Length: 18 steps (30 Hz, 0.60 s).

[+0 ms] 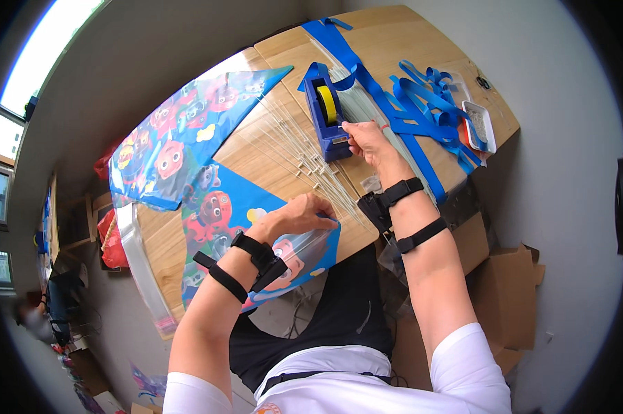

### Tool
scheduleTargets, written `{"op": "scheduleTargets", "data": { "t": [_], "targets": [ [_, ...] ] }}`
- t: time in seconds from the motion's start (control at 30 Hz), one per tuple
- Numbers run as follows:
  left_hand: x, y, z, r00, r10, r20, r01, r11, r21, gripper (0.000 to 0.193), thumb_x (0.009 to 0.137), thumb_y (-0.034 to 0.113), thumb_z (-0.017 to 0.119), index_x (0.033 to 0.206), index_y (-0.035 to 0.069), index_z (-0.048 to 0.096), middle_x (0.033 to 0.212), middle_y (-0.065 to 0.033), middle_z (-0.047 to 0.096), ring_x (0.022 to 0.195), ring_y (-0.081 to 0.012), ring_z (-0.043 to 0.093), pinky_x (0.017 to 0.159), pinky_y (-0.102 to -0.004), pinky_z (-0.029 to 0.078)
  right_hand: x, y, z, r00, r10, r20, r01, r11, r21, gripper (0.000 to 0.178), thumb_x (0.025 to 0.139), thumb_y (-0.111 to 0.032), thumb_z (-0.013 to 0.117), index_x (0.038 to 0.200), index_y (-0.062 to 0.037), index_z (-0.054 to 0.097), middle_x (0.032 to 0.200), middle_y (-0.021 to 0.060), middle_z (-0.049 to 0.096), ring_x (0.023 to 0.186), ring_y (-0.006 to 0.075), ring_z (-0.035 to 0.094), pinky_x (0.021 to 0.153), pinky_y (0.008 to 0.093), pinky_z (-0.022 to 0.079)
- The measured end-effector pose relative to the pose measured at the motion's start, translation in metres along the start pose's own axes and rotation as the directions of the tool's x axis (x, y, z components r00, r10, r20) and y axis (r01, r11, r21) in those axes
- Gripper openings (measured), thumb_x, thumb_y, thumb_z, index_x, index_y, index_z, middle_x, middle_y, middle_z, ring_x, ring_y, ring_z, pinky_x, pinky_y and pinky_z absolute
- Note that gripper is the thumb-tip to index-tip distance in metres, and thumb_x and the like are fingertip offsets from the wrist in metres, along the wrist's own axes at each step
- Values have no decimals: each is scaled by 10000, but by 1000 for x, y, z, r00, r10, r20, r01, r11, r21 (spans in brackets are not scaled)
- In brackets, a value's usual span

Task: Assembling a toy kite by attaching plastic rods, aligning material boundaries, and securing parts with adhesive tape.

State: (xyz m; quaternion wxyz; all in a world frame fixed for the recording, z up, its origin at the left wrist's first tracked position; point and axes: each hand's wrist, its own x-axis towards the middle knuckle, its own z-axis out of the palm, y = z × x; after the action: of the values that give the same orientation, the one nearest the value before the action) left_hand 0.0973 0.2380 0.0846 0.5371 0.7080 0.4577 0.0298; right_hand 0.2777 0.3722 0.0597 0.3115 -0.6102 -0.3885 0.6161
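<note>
My left hand (299, 214) is closed, its fingertips pinching the corner of a glossy blue sheet (259, 200) printed with cartoon figures. That sheet hangs partly over the table's near edge. My right hand (370, 143) is closed at the cutting end of a dark blue tape dispenser (330, 143), thumb and finger pinched together. What looks like a bit of clear tape is between them, though it is hardly visible. A yellow-cored tape roll (326, 105) sits in the dispenser. Thin white rods (294, 148) with small end fittings lie between the sheet and the dispenser.
A second printed sheet (177, 138) covers the far left of the wooden table (387, 34). Right of the dispenser lie a bundle of pale rods (358, 103) and tangled blue ribbon (421, 103). A small white tray (482, 124) stands at the right edge. Cardboard boxes (508, 297) stand below.
</note>
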Motion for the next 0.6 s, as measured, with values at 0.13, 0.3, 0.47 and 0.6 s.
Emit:
{"op": "scheduleTargets", "data": {
  "t": [0.13, 0.3, 0.47, 0.6],
  "targets": [
    [0, -7, 1, 999, 3, -40, -4, 1000, -21, 221, 802, 249, 708, 938, 75, 714, 855, -87, 700, 821, -216, 654, 744, -341, 494, -19, 5, 1, 998, 60, 8, -60, 997, 46, 311, 865, -260, 665, 1047, -9, 643, 855, 49, 626, 765, 153, 566, 702, 322, 459],
    [3, -8, 1, 999, 36, -22, -36, 999, -2, 246, 830, 258, 695, 969, 55, 692, 840, -77, 685, 802, -179, 623, 746, -322, 481, -22, 37, -4, 996, 14, 87, -10, 999, -50, 303, 899, -351, 629, 1048, -87, 641, 1015, 4, 601, 1045, 149, 502, 980, 594, 285],
    [1, -9, 2, 999, 38, -25, -38, 999, -7, 239, 832, 256, 694, 968, 60, 693, 841, -73, 683, 803, -177, 622, 746, -321, 480, -26, 49, -6, 986, -93, 141, 90, 996, 26, 324, 896, -352, 631, 1051, -68, 644, 978, 10, 610, 1011, 154, 520, 968, 536, 299],
    [0, -9, 1, 999, 37, -28, -37, 999, -14, 222, 826, 259, 699, 957, 80, 702, 853, -69, 690, 823, -184, 631, 753, -323, 480, -28, 47, -2, 978, -207, 15, 206, 958, -200, 285, 867, -238, 653, 899, 45, 672, 863, 111, 673, 770, 179, 601, 718, 350, 479]
  ]
}}
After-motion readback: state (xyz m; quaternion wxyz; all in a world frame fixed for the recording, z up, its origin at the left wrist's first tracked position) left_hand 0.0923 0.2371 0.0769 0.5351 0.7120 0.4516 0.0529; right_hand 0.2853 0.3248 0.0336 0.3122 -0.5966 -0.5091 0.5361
